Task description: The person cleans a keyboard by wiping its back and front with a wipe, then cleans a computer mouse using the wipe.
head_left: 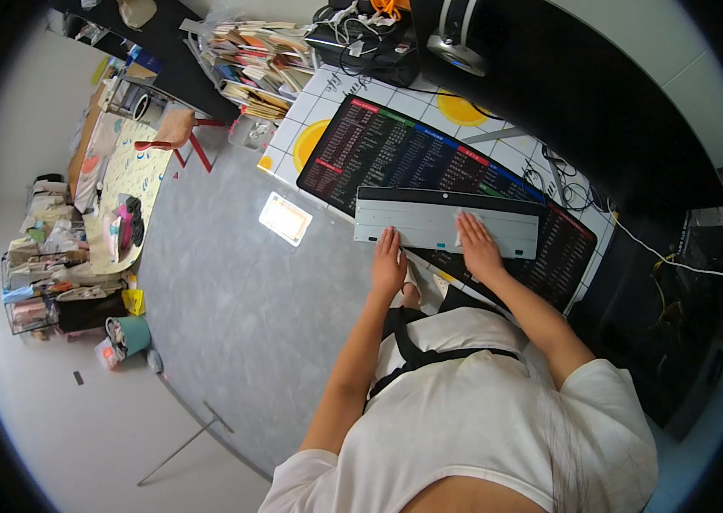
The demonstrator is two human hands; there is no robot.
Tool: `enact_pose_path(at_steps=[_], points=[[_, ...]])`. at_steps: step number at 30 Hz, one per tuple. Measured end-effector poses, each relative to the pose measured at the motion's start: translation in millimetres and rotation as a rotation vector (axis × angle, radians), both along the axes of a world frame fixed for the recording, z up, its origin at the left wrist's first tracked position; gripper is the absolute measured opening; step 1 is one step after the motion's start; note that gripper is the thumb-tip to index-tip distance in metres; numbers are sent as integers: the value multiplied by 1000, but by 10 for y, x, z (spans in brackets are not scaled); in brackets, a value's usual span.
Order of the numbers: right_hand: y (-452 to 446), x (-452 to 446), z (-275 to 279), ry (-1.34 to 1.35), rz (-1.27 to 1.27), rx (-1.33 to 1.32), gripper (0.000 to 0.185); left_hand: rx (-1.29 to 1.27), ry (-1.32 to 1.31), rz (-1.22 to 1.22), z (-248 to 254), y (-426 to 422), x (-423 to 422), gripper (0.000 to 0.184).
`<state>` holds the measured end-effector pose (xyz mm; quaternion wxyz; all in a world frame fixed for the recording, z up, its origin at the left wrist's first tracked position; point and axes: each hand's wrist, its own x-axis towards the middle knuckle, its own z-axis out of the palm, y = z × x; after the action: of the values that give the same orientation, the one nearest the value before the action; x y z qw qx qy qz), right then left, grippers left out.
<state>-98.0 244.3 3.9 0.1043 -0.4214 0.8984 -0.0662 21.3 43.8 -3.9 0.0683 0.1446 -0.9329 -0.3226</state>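
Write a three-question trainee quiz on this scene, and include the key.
1. Which one, the left hand or the right hand, has the white cloth under its fingers?
2. True or false: the keyboard lies with its keys facing the camera.
3. Multiple choice: the background of the desk mat is mostly
A) yellow
B) white
C) black

Key:
1. The right hand.
2. False; its flat underside shows.
3. C
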Motion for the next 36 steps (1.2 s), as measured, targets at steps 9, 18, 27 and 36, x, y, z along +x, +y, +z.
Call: enact_pose_path(at_steps=[9,18,27,36], points=[[-251,90,-151,1,-34,-113,50,-19,25,73,21,108,-47,47],[122,66,-68,-4,-183,-36,53,-8,12,68,-48,106,-40,49],[-417,132,-119,-31,-104,-114,52,-43,-51,76,41,119,-22,52],[-44,120,35,-67,-220,-95,53,-141,-153,-206,119,468,-264,66]])
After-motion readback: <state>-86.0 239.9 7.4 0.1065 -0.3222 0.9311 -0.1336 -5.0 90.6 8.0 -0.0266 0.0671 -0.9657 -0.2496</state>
